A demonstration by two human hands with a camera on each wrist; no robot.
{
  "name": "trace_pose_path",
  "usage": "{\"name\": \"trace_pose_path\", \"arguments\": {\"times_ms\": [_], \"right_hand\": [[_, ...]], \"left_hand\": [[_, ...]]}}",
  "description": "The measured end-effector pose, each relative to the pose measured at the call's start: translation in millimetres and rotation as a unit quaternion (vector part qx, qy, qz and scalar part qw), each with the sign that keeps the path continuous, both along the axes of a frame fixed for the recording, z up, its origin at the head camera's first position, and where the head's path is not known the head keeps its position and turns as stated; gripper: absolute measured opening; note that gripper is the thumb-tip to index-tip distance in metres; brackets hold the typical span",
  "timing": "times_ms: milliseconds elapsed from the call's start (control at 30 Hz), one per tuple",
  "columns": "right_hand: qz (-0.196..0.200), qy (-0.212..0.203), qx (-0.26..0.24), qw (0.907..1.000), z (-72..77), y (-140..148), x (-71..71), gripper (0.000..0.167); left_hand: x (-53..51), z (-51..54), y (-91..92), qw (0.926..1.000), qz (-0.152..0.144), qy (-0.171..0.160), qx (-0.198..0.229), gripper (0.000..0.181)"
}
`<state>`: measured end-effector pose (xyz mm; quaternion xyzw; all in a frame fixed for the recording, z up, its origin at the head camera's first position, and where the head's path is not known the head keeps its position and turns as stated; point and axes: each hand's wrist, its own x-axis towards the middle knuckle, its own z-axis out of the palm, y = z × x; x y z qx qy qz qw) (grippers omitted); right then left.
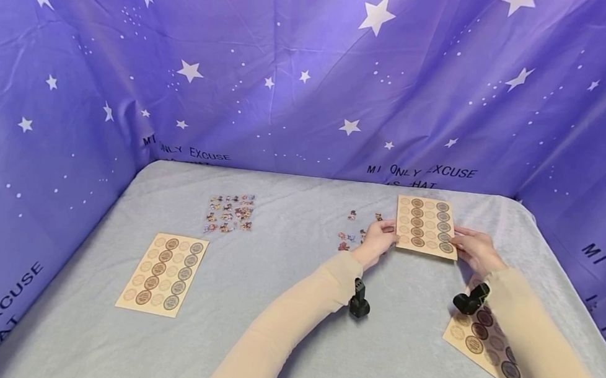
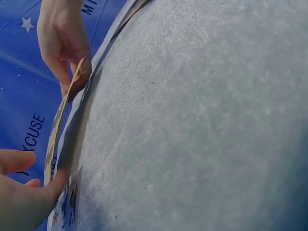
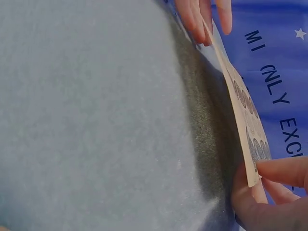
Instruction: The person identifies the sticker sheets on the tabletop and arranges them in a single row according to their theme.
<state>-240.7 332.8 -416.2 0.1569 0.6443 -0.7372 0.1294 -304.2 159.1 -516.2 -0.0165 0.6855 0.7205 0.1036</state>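
A tan sheet of round stickers (image 1: 428, 227) is held up between both hands near the table's back right. The left hand (image 1: 377, 242) holds its left edge; in the left wrist view that hand (image 2: 24, 197) has its thumb at the sheet (image 2: 54, 137). On the right edge, the right hand (image 1: 477, 249) pinches a lower corner, and the right wrist view has this hand (image 3: 272, 192) with finger and thumb on the sheet (image 3: 244, 122). Beneath the sheet a shadow falls on the cloth. Partly behind the left hand lies a clear sheet of small colourful figures (image 1: 346, 237).
Another tan sticker sheet (image 1: 161, 274) lies at the left, with a clear figure sheet (image 1: 230, 213) behind it. A third tan sheet (image 1: 478, 346) lies under the right forearm, partly hidden. Purple starred curtains surround the grey cloth-covered table (image 1: 350, 369).
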Motion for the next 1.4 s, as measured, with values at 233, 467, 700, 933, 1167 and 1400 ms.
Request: {"name": "trace_pose_path", "arguments": {"times_ms": [233,467,700,933,1167,1400], "right_hand": [[0.0,-0.015,-0.021,0.9997,2.8,-0.8,2.6,0.071],[0.001,-0.014,-0.013,0.9998,6.3,-3.8,8.4,0.071],[0.001,-0.016,-0.03,0.9994,9.6,-7.1,13.4,0.07],[0.015,-0.014,-0.067,0.9976,10.1,-10.2,18.2,0.064],[0.002,-0.017,-0.098,0.9951,11.6,-13.5,25.0,0.035],[0.008,0.007,-0.14,0.9901,12.7,-17.8,32.5,0.03]], "left_hand": [[-9.1,-18.7,5.4,0.9995,0.003,-0.01,0.03,0.043],[47.9,70.7,-24.5,0.9976,0.024,-0.062,0.021,0.04],[69.8,98.6,-39.6,0.9975,0.031,-0.056,0.032,0.038],[64.9,85.6,-43.7,0.9958,0.038,-0.066,0.05,0.04],[63.3,76.4,-48.4,0.9944,0.033,-0.072,0.07,0.038],[71.2,83.7,-58.1,0.9944,0.022,-0.075,0.071,0.037]]}}
